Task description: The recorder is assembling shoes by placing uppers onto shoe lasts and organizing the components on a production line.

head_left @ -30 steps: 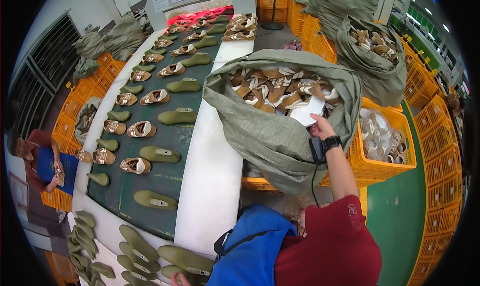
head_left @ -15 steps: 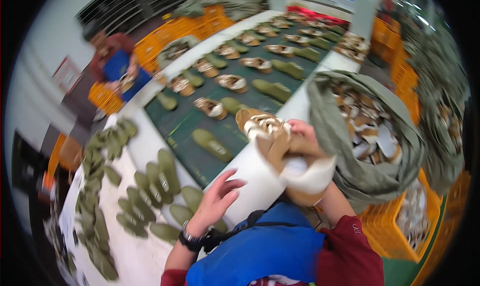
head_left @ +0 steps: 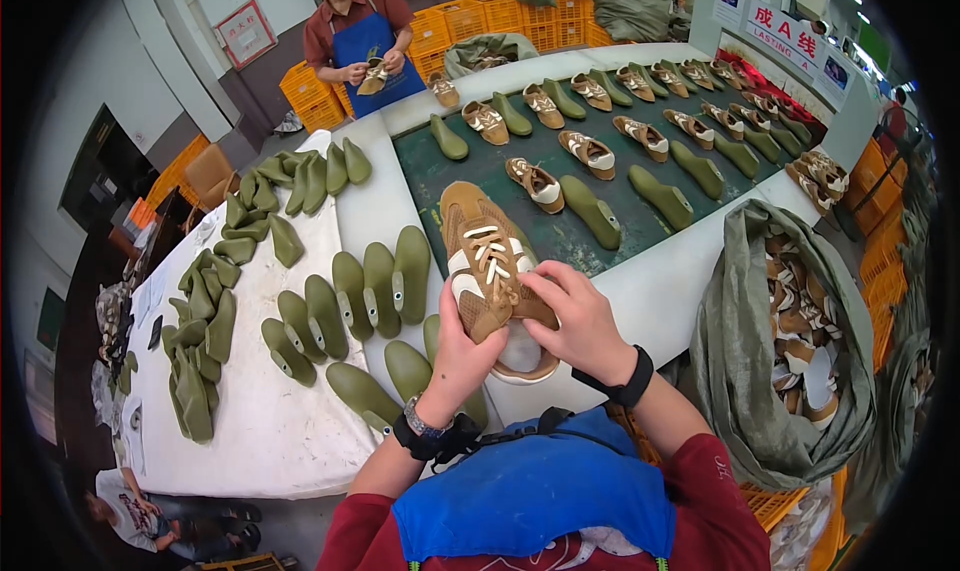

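Note:
A brown and white laced shoe upper [head_left: 486, 261] is held up between my two hands, its toe pointing away from me. My left hand [head_left: 462, 354] grips its left side near the opening. On the other side, my right hand [head_left: 578, 316] closes its fingers around the collar by the laces. Something pale shows inside the opening. Green shoe lasts [head_left: 378, 286] stand in a group on the white table left of my hands. Beyond the shoe, more lasts [head_left: 590, 211] and shoe uppers [head_left: 587, 154] lie in rows on a dark green belt [head_left: 450, 166].
A large grey-green sack [head_left: 735, 361] full of shoe uppers stands at my right, over an orange crate [head_left: 770, 501]. Many loose lasts [head_left: 205, 301] are heaped on the white-covered table [head_left: 280, 421]. Across the belt, a person in a blue apron [head_left: 365, 56] handles another upper.
The shoe upper has moved left and turned, its laces now facing me. My left hand, open and apart before, has taken hold of it alongside my right. The view has swung round.

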Demonstrator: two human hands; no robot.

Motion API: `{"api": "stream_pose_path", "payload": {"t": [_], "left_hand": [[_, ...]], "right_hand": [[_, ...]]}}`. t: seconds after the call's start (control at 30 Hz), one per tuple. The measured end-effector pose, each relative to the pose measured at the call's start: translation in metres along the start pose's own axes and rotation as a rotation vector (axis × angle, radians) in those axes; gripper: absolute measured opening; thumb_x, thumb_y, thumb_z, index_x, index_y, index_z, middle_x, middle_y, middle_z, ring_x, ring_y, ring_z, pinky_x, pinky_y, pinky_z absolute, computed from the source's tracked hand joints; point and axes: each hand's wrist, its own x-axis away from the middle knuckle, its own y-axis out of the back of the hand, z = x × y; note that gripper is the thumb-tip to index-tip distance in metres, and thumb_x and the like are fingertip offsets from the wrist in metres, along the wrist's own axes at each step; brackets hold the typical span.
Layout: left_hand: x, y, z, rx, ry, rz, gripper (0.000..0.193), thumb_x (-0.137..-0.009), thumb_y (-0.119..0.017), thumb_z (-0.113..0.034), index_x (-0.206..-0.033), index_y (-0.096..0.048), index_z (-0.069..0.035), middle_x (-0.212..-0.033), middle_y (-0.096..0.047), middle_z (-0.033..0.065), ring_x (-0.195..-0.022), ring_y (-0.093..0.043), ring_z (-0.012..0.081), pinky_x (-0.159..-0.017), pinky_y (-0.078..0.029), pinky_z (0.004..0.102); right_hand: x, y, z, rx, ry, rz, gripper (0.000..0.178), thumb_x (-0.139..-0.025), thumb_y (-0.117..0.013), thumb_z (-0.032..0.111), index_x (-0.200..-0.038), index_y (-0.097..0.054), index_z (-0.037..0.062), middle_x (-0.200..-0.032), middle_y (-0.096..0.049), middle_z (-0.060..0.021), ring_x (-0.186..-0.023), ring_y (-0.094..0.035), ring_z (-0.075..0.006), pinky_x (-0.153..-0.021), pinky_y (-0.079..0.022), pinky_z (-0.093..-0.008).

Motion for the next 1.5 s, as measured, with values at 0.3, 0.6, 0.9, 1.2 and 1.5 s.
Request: {"api": "stream_pose_path", "payload": {"t": [0.3, 0.6, 0.9, 1.2, 1.5], "left_hand": [[-0.009, 0.008, -0.004, -0.840, -0.566, -0.164, 0.026, -0.073, -0.066, -0.003, -0.098, -0.056, 0.000, -0.093, -0.056, 0.0148, -0.081, -0.056, 0.0268, -0.065, -0.046, 0.0318], [-0.010, 0.009, -0.004, -0.737, -0.507, -0.195, 0.042, -0.075, -0.062, 0.001, -0.115, -0.053, 0.002, -0.086, -0.059, 0.0136, -0.076, -0.057, 0.0286, -0.068, -0.047, 0.0356], [-0.019, 0.022, -0.010, -0.544, -0.420, -0.348, 0.038, -0.077, -0.063, 0.000, -0.114, -0.054, 0.000, -0.084, -0.060, 0.0115, -0.071, -0.059, 0.0229, -0.064, -0.049, 0.0318], [-0.012, 0.021, -0.018, -0.797, -0.615, -0.264, 0.027, -0.076, -0.062, 0.002, -0.102, -0.059, 0.000, -0.087, -0.060, 0.0133, -0.076, -0.058, 0.0280, -0.068, -0.048, 0.0344], [-0.006, 0.016, -0.017, -0.786, -0.616, -0.210, 0.027, -0.075, -0.062, 0.002, -0.102, -0.059, 0.000, -0.087, -0.060, 0.0137, -0.076, -0.057, 0.0291, -0.067, -0.047, 0.0361]], "right_hand": [[-0.005, -0.015, -0.004, 0.039, 0.114, -0.090, 0.034, -0.070, -0.057, 0.002, -0.104, -0.056, 0.0089, -0.072, -0.055, -0.0067, -0.065, -0.057, -0.0238, -0.056, -0.049, -0.0337], [-0.007, -0.015, 0.005, 0.064, 0.039, 0.046, 0.040, -0.071, -0.057, 0.003, -0.109, -0.058, 0.0157, -0.078, -0.050, -0.0075, -0.071, -0.055, -0.0247, -0.059, -0.049, -0.0348], [0.006, -0.028, 0.005, -0.038, 0.078, 0.225, 0.021, -0.072, -0.056, 0.003, -0.091, -0.059, 0.0113, -0.085, -0.049, -0.0110, -0.079, -0.053, -0.0303, -0.064, -0.047, -0.0387], [-0.012, -0.017, 0.020, -0.088, 0.003, 0.071, 0.036, -0.073, -0.054, 0.000, -0.107, -0.055, 0.0123, -0.079, -0.050, -0.0082, -0.066, -0.056, -0.0266, -0.055, -0.047, -0.0367], [-0.012, -0.020, 0.013, -0.023, 0.056, 0.214, 0.028, -0.073, -0.057, 0.005, -0.098, -0.054, 0.0167, -0.080, -0.047, -0.0134, -0.063, -0.058, -0.0305, -0.050, -0.047, -0.0382]]}}
